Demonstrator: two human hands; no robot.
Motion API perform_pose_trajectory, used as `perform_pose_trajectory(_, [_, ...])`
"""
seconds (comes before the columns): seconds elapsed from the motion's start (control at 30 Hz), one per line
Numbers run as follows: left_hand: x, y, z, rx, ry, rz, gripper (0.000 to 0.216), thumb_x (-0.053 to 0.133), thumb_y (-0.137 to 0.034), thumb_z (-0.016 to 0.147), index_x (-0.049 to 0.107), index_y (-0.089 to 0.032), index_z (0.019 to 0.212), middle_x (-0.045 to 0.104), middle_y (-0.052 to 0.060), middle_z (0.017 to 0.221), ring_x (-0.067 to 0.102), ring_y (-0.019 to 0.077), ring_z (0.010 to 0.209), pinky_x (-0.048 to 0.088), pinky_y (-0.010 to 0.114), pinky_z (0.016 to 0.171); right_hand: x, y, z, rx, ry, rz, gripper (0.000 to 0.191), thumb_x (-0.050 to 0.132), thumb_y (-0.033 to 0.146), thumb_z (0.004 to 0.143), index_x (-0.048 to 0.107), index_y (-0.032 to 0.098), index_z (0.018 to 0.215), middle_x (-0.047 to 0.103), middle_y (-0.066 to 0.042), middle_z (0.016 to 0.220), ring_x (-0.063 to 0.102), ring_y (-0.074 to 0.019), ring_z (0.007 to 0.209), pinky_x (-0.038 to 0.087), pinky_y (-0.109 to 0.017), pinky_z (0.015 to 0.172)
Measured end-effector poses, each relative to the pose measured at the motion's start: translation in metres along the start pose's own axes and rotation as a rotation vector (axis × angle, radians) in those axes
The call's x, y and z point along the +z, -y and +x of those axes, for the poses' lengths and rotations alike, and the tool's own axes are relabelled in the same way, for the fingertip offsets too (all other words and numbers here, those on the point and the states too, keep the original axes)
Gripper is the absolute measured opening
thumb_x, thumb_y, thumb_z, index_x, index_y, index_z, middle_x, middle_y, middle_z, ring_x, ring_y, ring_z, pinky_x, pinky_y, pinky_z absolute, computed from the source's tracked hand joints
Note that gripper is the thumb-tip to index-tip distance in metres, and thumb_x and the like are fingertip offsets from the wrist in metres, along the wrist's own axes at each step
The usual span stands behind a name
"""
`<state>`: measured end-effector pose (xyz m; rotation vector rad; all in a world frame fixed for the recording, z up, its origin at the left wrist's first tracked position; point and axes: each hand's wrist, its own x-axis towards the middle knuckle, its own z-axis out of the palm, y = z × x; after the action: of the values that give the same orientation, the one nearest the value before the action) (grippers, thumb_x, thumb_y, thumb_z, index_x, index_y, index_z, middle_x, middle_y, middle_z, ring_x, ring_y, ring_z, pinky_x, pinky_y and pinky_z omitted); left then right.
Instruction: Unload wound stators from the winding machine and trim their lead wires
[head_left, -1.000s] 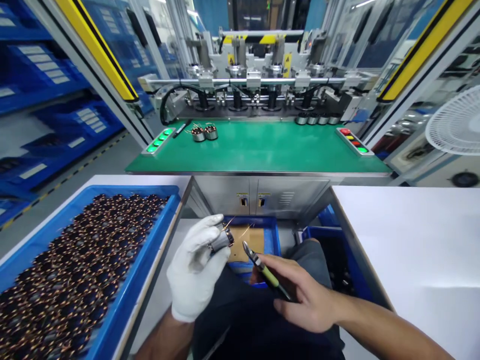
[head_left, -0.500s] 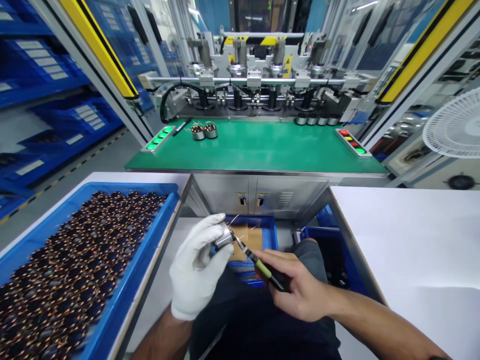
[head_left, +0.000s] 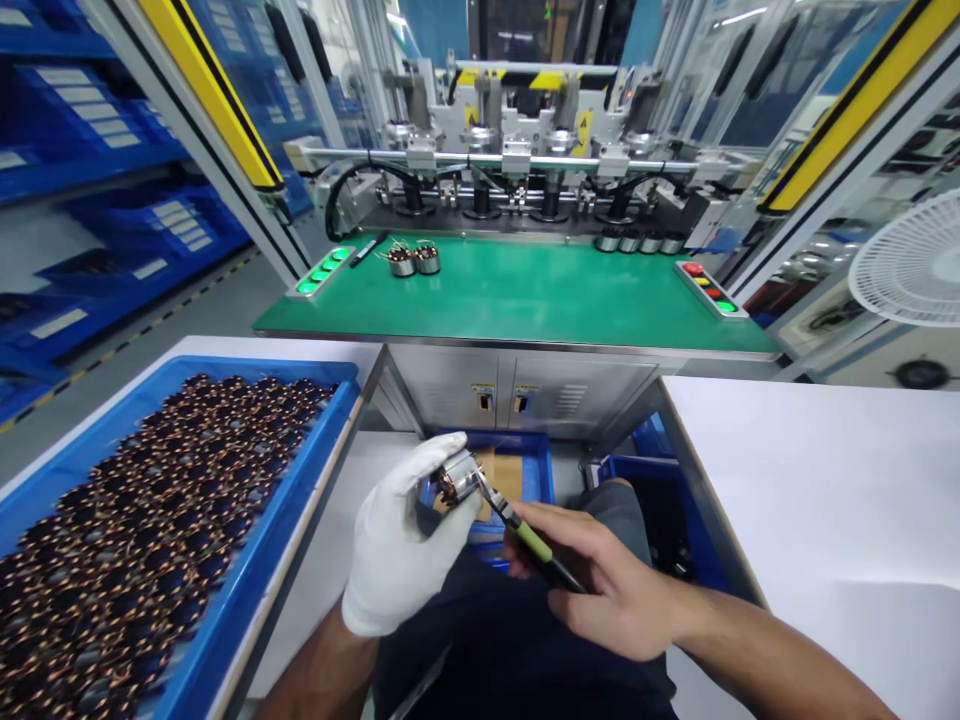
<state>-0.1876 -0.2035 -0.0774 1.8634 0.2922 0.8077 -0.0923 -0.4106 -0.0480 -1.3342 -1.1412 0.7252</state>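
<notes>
My left hand point(head_left: 405, 540), in a white glove, is closed round a small wound stator coil point(head_left: 457, 480) with copper windings, held over my lap. Bare, my right hand point(head_left: 600, 590) grips green-handled cutters point(head_left: 525, 535) whose tips touch the coil's right side. Below the coil sits a blue bin point(head_left: 540, 470) with a brown cardboard lining. To my left a large blue tray point(head_left: 247, 590) is full of several similar copper-wound coils.
A green worktop point(head_left: 525, 295) lies ahead with two coils point(head_left: 415, 261) at its back left, metal rings point(head_left: 637, 241) at back right, and button panels at both ends. A winding machine point(head_left: 517, 150) stands behind. A white table point(head_left: 825, 500) is on my right, a fan point(head_left: 911, 260) beyond it.
The cutters have moved up from below the coil until their tips meet it. My left hand has turned the coil so its wound end faces more towards me.
</notes>
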Motion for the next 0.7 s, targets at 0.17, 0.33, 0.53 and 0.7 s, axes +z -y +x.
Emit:
perform_pose_trajectory(0.17, [0.000, 0.003, -0.003, 0.048, 0.002, 0.019, 0.051, 0.079, -0.019, 0.074, 0.066, -0.022, 0.124, 0.070, 0.012, 0.128, 0.067, 0.0286, 0.119, 0.058, 0.043, 0.104, 0.002, 0.000, 0.002, 0.022, -0.007, 0.049, 0.080, 0.051, 0.000, 0.071, 0.048, 0.023, 0.148, 0.063, -0.007, 0.107, 0.064, -0.0121, 0.086, 0.058, -0.028, 0.080])
perform_pose_trajectory(0.33, [-0.003, 0.002, -0.003, 0.058, 0.063, 0.113, 0.053, 0.076, -0.019, 0.078, 0.063, -0.023, 0.129, 0.069, 0.011, 0.131, 0.066, 0.0276, 0.121, 0.056, 0.044, 0.106, 0.002, 0.002, 0.005, 0.036, -0.015, 0.025, 0.075, 0.052, 0.000, 0.074, 0.051, 0.021, 0.146, 0.062, -0.005, 0.100, 0.060, -0.0090, 0.077, 0.055, -0.024, 0.073])
perform_pose_trajectory(0.53, [-0.005, -0.008, 0.005, 0.084, 0.072, 0.280, 0.043, 0.072, -0.025, 0.082, 0.064, -0.024, 0.125, 0.074, 0.008, 0.122, 0.071, 0.0250, 0.111, 0.060, 0.041, 0.100, 0.002, 0.001, 0.008, 0.067, -0.020, -0.056, 0.074, 0.050, 0.001, 0.072, 0.055, 0.021, 0.143, 0.061, -0.002, 0.090, 0.056, -0.0092, 0.073, 0.050, -0.021, 0.066])
perform_pose_trajectory(0.7, [-0.001, -0.007, 0.004, 0.092, 0.070, 0.387, 0.041, 0.071, -0.023, 0.080, 0.066, -0.023, 0.121, 0.076, 0.006, 0.117, 0.074, 0.0237, 0.105, 0.062, 0.038, 0.095, -0.006, -0.003, 0.001, 0.123, -0.056, -0.380, 0.075, 0.051, 0.005, 0.071, 0.056, 0.021, 0.144, 0.071, -0.005, 0.092, 0.067, -0.0164, 0.081, 0.057, -0.028, 0.075])
